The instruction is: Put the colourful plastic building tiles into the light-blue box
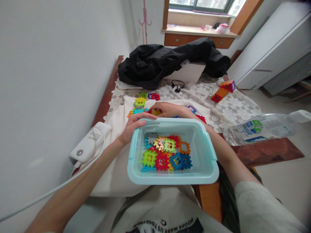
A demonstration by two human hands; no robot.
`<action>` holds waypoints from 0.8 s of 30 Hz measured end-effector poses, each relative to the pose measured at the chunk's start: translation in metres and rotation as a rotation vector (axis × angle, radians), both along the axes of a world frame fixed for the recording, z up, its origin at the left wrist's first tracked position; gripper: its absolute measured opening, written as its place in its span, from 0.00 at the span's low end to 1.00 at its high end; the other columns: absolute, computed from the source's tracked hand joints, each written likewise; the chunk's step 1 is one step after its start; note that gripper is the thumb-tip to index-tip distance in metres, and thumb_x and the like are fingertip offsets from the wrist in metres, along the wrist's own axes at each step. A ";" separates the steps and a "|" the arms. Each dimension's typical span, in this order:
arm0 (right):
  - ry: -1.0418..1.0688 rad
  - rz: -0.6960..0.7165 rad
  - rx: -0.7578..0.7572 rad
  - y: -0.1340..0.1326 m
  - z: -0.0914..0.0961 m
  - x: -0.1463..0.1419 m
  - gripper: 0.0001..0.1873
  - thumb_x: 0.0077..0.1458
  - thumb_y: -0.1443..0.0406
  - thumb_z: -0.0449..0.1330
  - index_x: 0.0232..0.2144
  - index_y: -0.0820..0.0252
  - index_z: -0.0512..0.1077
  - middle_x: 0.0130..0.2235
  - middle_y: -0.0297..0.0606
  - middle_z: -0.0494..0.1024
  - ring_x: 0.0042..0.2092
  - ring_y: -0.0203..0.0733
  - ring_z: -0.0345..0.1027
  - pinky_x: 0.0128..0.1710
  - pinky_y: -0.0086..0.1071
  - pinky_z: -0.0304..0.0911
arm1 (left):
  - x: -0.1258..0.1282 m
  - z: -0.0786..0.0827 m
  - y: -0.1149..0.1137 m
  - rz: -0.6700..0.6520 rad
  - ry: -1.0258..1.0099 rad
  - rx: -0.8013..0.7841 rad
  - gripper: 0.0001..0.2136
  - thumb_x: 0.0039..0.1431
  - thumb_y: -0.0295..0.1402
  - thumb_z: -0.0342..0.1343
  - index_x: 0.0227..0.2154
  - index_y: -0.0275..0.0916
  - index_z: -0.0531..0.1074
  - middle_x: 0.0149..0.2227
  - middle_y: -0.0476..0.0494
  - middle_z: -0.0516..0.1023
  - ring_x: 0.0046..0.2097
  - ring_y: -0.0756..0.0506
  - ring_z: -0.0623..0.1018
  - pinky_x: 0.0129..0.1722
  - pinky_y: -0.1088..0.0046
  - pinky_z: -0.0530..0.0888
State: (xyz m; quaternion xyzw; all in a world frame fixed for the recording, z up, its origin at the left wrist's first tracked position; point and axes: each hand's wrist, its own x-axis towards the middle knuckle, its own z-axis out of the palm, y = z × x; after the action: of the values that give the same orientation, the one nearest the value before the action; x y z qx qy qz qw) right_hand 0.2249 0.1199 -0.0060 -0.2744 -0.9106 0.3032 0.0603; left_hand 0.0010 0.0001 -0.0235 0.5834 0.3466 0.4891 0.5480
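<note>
Interlocking plastic tiles (pixel 166 153) already fill much of the pale blue bin's (pixel 136 168) floor, a bright heap of about 9 or 10 pieces, so by my judgement the gathering is well along but unfinished. Just beyond the bin's far rim, a cluster of loose tiles (pixel 141 103) lies on the white cloth (pixel 116 123), and a small built tile stack (pixel 224 90) stands well beyond the bin toward its far right. The left hand (pixel 134 124) curls over the bin's far left corner, fingers closed on the rim. The right hand (pixel 167 109) reaches past the far rim, fingers pinched around a yellow tile (pixel 156 112). Beyond the bin lie a lace table cover (pixel 228 111), a black jacket (pixel 170 61) and a window sill (pixel 199 32); a plastic bottle (pixel 262 127) lies right of the bin, a white device (pixel 89 142) left of it.
</note>
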 end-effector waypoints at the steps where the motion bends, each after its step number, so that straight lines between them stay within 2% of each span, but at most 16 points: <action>1: 0.004 -0.003 -0.003 0.000 0.001 0.000 0.18 0.59 0.62 0.68 0.50 0.60 0.79 0.52 0.45 0.84 0.47 0.49 0.77 0.49 0.39 0.71 | 0.000 0.000 0.000 0.001 0.004 0.002 0.15 0.55 0.37 0.62 0.42 0.40 0.89 0.42 0.42 0.88 0.43 0.39 0.82 0.43 0.67 0.75; 7: 0.020 -0.010 -0.026 0.003 0.005 0.003 0.10 0.61 0.66 0.65 0.45 0.57 0.79 0.47 0.40 0.85 0.47 0.46 0.76 0.50 0.37 0.71 | 0.000 0.001 0.000 0.011 0.021 0.001 0.15 0.56 0.39 0.61 0.41 0.40 0.89 0.41 0.41 0.88 0.42 0.39 0.81 0.42 0.66 0.75; 11: 0.058 0.034 -0.096 0.003 0.003 0.003 0.11 0.58 0.65 0.70 0.45 0.52 0.80 0.49 0.36 0.85 0.50 0.49 0.77 0.53 0.38 0.71 | 0.000 0.002 0.000 0.021 0.034 0.008 0.15 0.55 0.38 0.61 0.41 0.40 0.89 0.41 0.41 0.88 0.43 0.39 0.81 0.44 0.65 0.75; 14: 0.078 0.033 -0.120 0.004 0.002 0.004 0.12 0.56 0.66 0.71 0.43 0.51 0.80 0.47 0.35 0.85 0.48 0.49 0.77 0.51 0.38 0.72 | -0.001 0.001 0.000 0.021 0.032 0.000 0.15 0.55 0.38 0.61 0.41 0.40 0.89 0.41 0.42 0.88 0.42 0.39 0.81 0.43 0.66 0.74; 17: 0.075 0.021 -0.095 0.008 0.001 0.006 0.09 0.58 0.67 0.68 0.42 0.53 0.79 0.45 0.36 0.85 0.47 0.48 0.76 0.51 0.38 0.71 | -0.001 0.000 0.001 0.019 0.029 0.003 0.15 0.55 0.37 0.61 0.41 0.40 0.89 0.41 0.42 0.88 0.42 0.40 0.82 0.43 0.67 0.74; 20: 0.045 0.033 -0.060 0.016 -0.001 0.009 0.12 0.57 0.68 0.66 0.45 0.57 0.79 0.47 0.39 0.84 0.47 0.47 0.75 0.50 0.37 0.70 | -0.001 0.001 0.001 0.019 0.022 0.002 0.15 0.55 0.37 0.61 0.41 0.40 0.89 0.42 0.42 0.89 0.43 0.40 0.82 0.44 0.68 0.75; 24: 0.080 0.092 -0.141 0.026 -0.002 0.017 0.17 0.57 0.67 0.64 0.50 0.61 0.77 0.46 0.41 0.83 0.43 0.43 0.75 0.45 0.34 0.71 | 0.000 0.002 0.001 0.014 0.011 -0.014 0.15 0.54 0.37 0.62 0.40 0.40 0.89 0.41 0.42 0.89 0.42 0.39 0.83 0.41 0.68 0.76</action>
State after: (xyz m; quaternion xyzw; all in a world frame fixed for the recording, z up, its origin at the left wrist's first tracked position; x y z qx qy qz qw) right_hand 0.2415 0.1458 -0.0075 -0.2237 -0.8955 0.3795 0.0631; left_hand 0.0010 0.0008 -0.0213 0.5797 0.3570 0.4872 0.5469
